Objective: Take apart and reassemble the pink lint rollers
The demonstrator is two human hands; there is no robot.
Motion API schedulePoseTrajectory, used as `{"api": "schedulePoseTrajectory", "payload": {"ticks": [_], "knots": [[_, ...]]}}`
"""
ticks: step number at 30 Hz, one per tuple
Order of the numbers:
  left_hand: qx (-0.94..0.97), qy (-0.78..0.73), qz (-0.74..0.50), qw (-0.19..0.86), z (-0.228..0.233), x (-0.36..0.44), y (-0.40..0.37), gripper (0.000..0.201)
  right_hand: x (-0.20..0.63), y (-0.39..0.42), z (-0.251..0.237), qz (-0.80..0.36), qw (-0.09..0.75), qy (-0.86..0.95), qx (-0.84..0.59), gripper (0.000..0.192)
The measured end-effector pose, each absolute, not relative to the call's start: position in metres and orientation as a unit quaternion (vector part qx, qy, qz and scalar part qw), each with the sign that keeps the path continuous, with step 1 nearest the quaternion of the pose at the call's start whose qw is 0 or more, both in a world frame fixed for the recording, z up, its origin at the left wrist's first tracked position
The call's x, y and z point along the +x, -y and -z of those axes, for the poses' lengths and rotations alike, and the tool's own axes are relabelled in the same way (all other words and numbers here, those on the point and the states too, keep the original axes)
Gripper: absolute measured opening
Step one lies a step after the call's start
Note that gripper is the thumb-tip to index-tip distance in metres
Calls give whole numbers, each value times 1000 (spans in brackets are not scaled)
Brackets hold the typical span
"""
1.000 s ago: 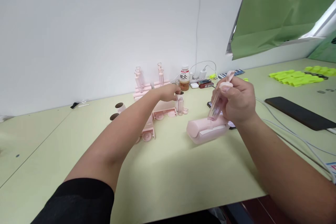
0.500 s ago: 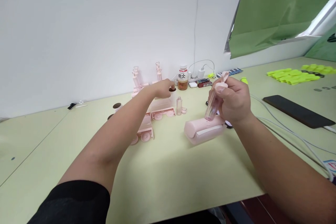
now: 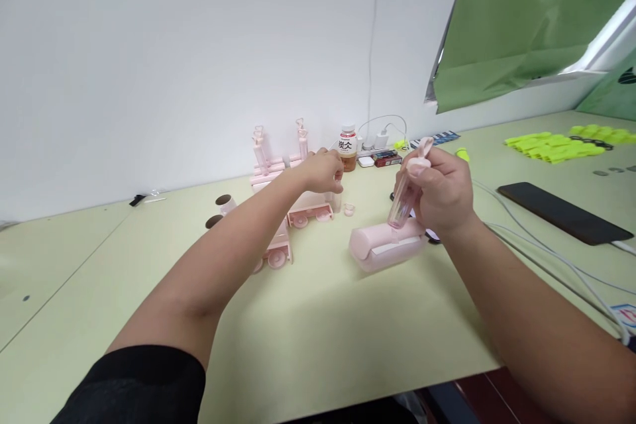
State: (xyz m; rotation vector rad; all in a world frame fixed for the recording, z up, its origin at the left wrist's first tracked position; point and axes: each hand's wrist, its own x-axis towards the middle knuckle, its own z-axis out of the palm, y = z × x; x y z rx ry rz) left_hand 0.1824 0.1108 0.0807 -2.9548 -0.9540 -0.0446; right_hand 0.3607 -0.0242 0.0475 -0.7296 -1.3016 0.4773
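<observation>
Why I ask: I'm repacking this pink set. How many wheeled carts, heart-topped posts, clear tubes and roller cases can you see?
Wheeled carts: 2
Heart-topped posts: 2
Clear tubes: 2, one in the right hand, one by the left hand
Roller cases: 1
Total: 7

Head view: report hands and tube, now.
Right hand grips clear pink tube, tilted above pink roller. Left hand closed on small bottle beside pink carts.

table (image 3: 318, 331) | pink roller (image 3: 385, 246) | phone (image 3: 564, 212) | drink bottle (image 3: 348, 148) | cables (image 3: 556, 258)
</observation>
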Motion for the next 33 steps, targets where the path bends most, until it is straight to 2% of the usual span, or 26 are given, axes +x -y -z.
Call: {"api": "schedulePoseTrajectory", "payload": {"ticks": [7, 14, 19, 24, 28, 33], "knots": [[-940, 339, 0, 24, -88, 184, -112, 22, 362, 22, -48, -206, 708, 582, -342, 33], [-941, 336, 8, 28, -91, 183, -111, 29, 362, 23, -49, -204, 708, 582, -346, 36], [-968, 237, 28, 77, -81, 194, -100, 33, 362, 24, -50, -197, 710, 586, -337, 30], [-975, 183, -53, 115, -59, 210, -90, 26, 361, 24, -50, -204, 709, 587, -333, 24], [-975, 166, -52, 137, -45, 214, -95, 13, 360, 25, -51, -207, 707, 592, -327, 20], [-973, 156, -42, 163, -38, 210, -107, 12, 360, 26, -52, -197, 709, 593, -325, 22]]}}
